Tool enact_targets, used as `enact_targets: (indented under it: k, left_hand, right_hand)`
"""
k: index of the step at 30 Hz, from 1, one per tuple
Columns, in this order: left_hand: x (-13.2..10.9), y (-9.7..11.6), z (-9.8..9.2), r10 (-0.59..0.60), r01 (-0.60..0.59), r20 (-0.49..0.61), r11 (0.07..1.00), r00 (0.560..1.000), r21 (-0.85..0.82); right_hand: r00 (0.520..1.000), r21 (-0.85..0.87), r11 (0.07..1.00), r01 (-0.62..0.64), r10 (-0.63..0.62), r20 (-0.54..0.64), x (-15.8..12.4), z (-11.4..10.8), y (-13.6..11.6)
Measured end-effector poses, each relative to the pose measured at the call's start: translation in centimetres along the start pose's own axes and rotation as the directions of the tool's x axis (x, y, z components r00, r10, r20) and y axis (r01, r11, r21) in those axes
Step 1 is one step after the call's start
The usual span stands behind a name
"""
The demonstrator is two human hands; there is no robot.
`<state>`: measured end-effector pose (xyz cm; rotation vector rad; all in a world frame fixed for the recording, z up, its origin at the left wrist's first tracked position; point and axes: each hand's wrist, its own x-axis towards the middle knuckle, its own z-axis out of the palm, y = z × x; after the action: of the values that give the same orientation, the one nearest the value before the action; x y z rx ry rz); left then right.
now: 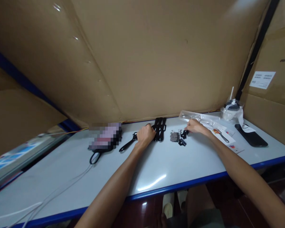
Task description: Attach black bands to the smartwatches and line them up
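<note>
My left hand [146,134] is closed in a fist low over the table, between a loose black handle [127,145] and a row of several glossy black handles [159,134]. Its fingertips are hidden, so what it grips, if anything, does not show. Off to the right, my right hand [195,126] has its fingers pinched at a small black bracket-like part [184,134]. A similar black part [182,142] lies just in front of that. Beside these parts sit a stack of grey metal plates [174,137] and some small shiny pieces [180,131].
A pixelated pinkish item with a black strap loop [95,157] lies at left, near thin white cables [61,186]. Clear plastic bags [199,117], a printed card [224,135], a dark phone-like slab [251,136] and a plastic cup [229,113] occupy the right. Cardboard [144,60] walls the back.
</note>
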<state>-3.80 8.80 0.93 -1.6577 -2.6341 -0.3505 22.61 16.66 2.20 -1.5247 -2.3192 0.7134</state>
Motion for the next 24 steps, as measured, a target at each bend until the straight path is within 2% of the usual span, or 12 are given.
enact_targets:
  k: [3,6,9,11,12,14,15,19,24]
  left_hand:
    - [-0.1,0.0,-0.1,0.013,-0.013,0.004,1.000,1.000,0.010]
    - [-0.3,0.1,-0.6,0.026,-0.026,0.011,0.999,1.000,0.030]
    - [-0.8,0.1,-1.3,0.084,-0.082,-0.045,0.996,0.995,0.043]
    - [-1.1,0.0,-1.4,0.245,-0.242,-0.110,0.970,0.963,0.032]
    - [-1.2,-0.1,-1.2,0.349,-0.349,-0.124,0.937,0.929,0.024]
    - [-1.2,-0.3,-0.6,0.527,-0.529,-0.093,0.849,0.845,0.001]
    - [-1.2,-0.4,-0.2,0.575,-0.577,-0.053,0.817,0.816,-0.011]
    - [-0.8,-0.8,1.4,0.597,-0.598,0.072,0.802,0.799,-0.017]
    - [-0.3,-1.2,2.0,0.616,-0.616,0.098,0.787,0.782,-0.037]
  right_hand:
    - [0.999,0.059,0.997,0.040,-0.039,-0.009,0.3,0.2,0.4]
    - [0.999,0.049,0.998,0.047,-0.048,0.007,0.3,0.2,0.5]
    - [0.999,0.013,0.999,0.029,-0.030,0.026,0.1,0.0,0.4]
    - [0.999,0.015,1.000,0.026,-0.026,0.025,0.0,-0.1,0.3]
    - [0.999,0.021,0.999,0.027,-0.027,0.021,-0.1,-0.1,0.3]
    - [1.000,0.020,1.000,0.012,-0.013,0.023,-0.3,-0.2,0.1]
    - [1.000,0.009,1.000,-0.003,0.003,0.026,-0.3,-0.2,-0.1]
    - [0.998,-0.077,0.996,-0.044,0.047,0.042,-0.7,-0.4,-0.7]
    - [0.997,-0.101,0.995,-0.019,0.026,0.067,-1.2,-0.8,-1.1]
